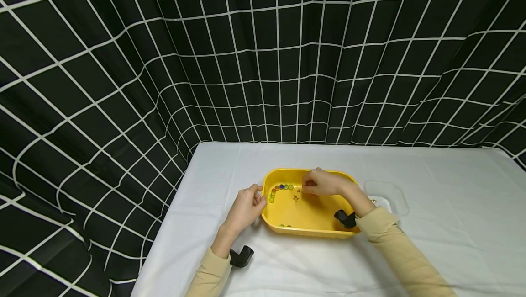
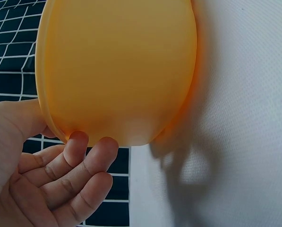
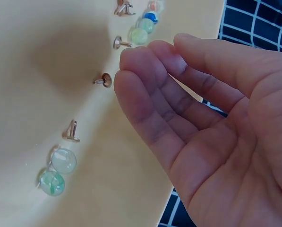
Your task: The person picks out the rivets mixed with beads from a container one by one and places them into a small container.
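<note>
In the head view, a yellow plastic tub (image 1: 306, 231) stands on the table. My left hand (image 1: 245, 206) grips its left end by the rim, with the thumb at the inner side and fingertips against the outer wall (image 2: 117, 71). Over the tub's far side hovers my right hand (image 1: 322, 182), fingers loosely curved and thumb near the index finger; nothing shows between them. Close by its fingertips lie copper-coloured flat-headed pins (image 3: 104, 80). Several glass marbles (image 1: 277, 188) line the far left corner, a blue marble (image 3: 151, 18) among them. Two greenish marbles (image 3: 64, 161) lie apart.
Behind the tub's right end sits a small white container (image 1: 382, 203), partly hidden by my right forearm, beside a clear plastic lid (image 1: 404, 201). A white cloth (image 1: 230, 160) covers the table. Black grid-patterned curtains (image 1: 287, 68) hang at the back and sides.
</note>
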Demonstrator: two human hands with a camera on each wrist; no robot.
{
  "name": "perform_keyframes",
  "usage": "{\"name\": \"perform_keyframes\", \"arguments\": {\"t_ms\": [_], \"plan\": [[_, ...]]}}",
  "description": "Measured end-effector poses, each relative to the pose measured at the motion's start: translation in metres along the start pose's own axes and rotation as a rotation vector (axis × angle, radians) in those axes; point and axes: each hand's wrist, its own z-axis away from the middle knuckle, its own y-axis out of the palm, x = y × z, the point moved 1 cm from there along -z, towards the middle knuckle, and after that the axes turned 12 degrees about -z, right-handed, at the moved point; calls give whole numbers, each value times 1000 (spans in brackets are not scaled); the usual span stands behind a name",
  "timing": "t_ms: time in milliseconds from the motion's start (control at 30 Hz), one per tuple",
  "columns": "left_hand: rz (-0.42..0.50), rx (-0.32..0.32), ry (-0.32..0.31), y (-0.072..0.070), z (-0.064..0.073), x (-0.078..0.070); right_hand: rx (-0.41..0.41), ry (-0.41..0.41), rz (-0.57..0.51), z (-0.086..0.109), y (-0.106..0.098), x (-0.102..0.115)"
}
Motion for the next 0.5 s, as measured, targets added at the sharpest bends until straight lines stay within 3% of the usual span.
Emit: {"name": "perform_keyframes", "arguments": {"t_ms": [500], "plan": [[0, 3, -5, 1, 0, 1, 25, -16, -26, -8, 7, -3]]}}
